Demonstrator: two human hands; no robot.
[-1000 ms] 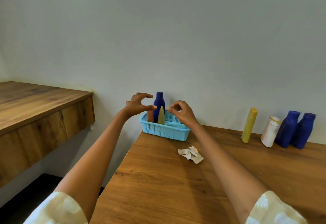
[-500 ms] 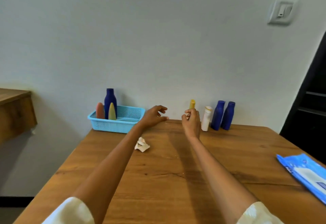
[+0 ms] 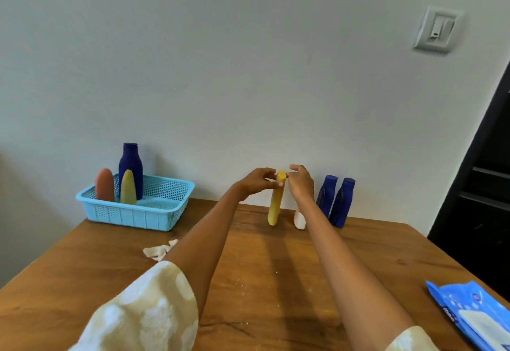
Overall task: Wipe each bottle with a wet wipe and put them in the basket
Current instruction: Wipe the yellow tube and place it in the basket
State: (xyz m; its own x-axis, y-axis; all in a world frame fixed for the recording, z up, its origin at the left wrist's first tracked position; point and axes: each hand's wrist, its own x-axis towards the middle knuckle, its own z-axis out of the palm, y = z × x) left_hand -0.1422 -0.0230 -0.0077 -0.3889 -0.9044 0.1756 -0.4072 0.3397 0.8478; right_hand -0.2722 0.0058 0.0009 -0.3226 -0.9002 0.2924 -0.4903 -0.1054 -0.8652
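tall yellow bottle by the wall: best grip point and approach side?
Probably mid-body of the yellow bottle, coming from the front, table side. It is a slim, slightly leaning tube with the wall behind and the white bottle close on its right; both hands pinch only its cap.

The white bottle [image 3: 299,221] by the tabletop's far edge is mostly hidden behind the right forearm. The wipes packet [image 3: 474,314] at the near right corner is cut off.

This looks like a room in a home: a plain painted wall [image 3: 248,74] with a white light switch [image 3: 438,29], a wooden table [image 3: 276,281] pushed against it, a dark shelf unit [image 3: 485,185] at the right, and toiletry-style bottles [image 3: 335,201] standing nearby.
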